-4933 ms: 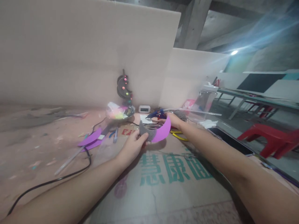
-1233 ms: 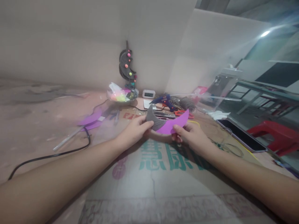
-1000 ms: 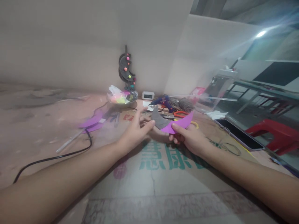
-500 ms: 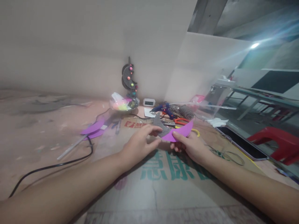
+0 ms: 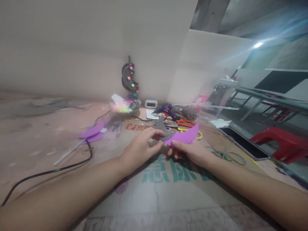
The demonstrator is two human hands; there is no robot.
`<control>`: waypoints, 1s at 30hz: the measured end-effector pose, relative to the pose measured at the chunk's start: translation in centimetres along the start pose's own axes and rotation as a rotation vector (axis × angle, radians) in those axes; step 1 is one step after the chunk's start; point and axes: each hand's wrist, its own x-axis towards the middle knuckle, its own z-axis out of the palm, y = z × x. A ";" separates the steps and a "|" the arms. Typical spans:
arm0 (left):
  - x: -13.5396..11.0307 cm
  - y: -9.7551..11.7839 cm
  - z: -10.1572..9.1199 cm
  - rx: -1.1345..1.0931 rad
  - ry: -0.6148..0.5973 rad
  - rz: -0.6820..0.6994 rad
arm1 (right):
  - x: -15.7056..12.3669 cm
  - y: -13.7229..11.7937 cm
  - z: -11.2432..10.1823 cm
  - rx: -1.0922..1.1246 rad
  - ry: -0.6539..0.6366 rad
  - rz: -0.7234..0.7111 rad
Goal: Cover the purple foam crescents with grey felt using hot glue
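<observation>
A crescent piece, grey (image 5: 161, 129) at its left end and purple (image 5: 185, 137) at its right, is held just above a flattened cardboard sheet (image 5: 168, 189). My left hand (image 5: 141, 148) pinches the grey end between thumb and fingers. My right hand (image 5: 186, 152) holds the purple part from below, thumb on top. A blue glue gun (image 5: 166, 110) lies behind the crescent, apart from both hands.
Orange-handled scissors (image 5: 184, 122) and a twine ball (image 5: 189, 113) lie behind the crescent. A dish of bright pompoms (image 5: 122, 107), a black moon ornament (image 5: 128, 78) and a small clock (image 5: 150, 103) stand by the wall. Purple foam scraps (image 5: 92, 132) and a black cable (image 5: 53, 170) lie left, a phone (image 5: 243, 147) right.
Since five seconds ago my right hand came back from the glue gun and took the purple end. In the last second the crescent sank slightly and my left fingers closed on the grey tip.
</observation>
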 end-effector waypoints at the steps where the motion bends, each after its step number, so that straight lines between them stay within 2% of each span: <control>1: 0.0 0.0 0.0 0.002 0.001 0.004 | 0.0 0.0 0.0 -0.004 -0.006 -0.002; 15: -0.2 -0.1 0.1 0.045 0.013 0.040 | 0.0 -0.1 0.1 0.023 -0.019 0.011; 24: -0.2 0.3 -0.1 0.020 -0.021 0.038 | 0.0 -0.5 0.2 -0.057 0.045 0.044; 27: -0.1 0.3 -0.1 -0.079 -0.004 -0.038 | 0.1 -0.7 0.3 -0.103 0.104 0.044; 30: 0.3 -0.2 0.0 -0.292 0.102 -0.201 | 0.1 -0.9 0.4 -0.153 0.108 0.037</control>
